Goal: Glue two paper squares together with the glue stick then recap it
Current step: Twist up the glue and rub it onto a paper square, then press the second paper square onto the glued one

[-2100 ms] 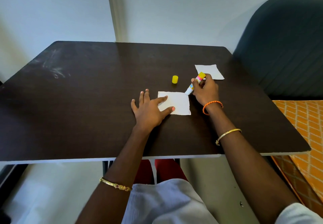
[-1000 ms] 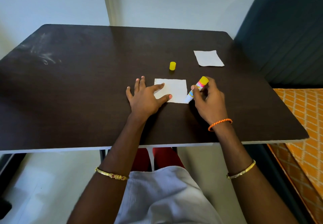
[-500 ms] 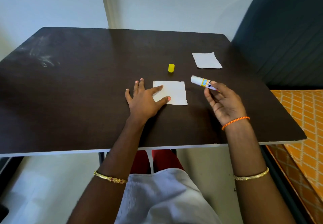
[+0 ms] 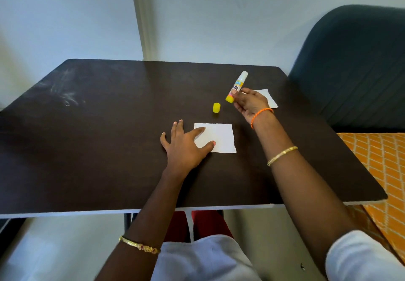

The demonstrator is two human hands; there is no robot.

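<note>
My right hand (image 4: 248,103) holds the uncapped glue stick (image 4: 237,86) above the table, its white tip pointing up and away and its yellow base down. The yellow cap (image 4: 216,107) stands on the dark table (image 4: 109,138) just left of that hand. My left hand (image 4: 186,146) lies flat with thumb and forefinger on the left edge of the near white paper square (image 4: 220,137). A second white paper square (image 4: 268,100) lies farther right, partly hidden behind my right hand.
A dark upholstered chair (image 4: 355,66) stands against the table's right side, with an orange patterned cloth (image 4: 381,160) below it. The table's near edge (image 4: 197,211) runs above my lap. A pale wall rises behind the table.
My right hand lifted the glue stick off the near paper's right edge, turned it tip-up and carried it away over the far paper. My left hand stayed on the near paper.
</note>
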